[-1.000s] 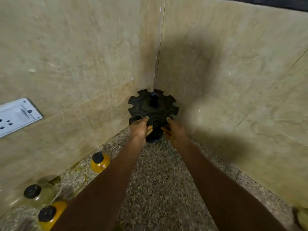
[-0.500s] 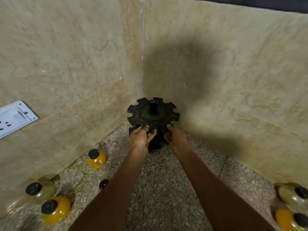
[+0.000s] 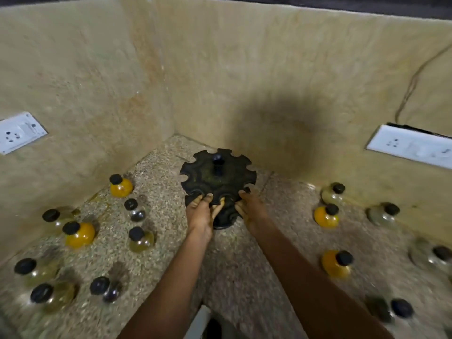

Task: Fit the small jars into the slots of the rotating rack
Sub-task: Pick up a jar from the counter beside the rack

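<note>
At the corner of the surface [image 3: 232,277], I'm gripping the rack [image 3: 217,177] with both hands: left hand [image 3: 200,216] and right hand [image 3: 252,211] curling on its near rim. Slots are sitting empty; jars [image 3: 78,234] are crowding both sides. Risk: dragging it could topple one.

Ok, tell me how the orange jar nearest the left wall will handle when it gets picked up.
The orange jar looks like glass, so probably fragile and slick. Its round, bulbous body would likely roll if tipped. The black cap is narrow, so gripping the belly seems safer.
</note>
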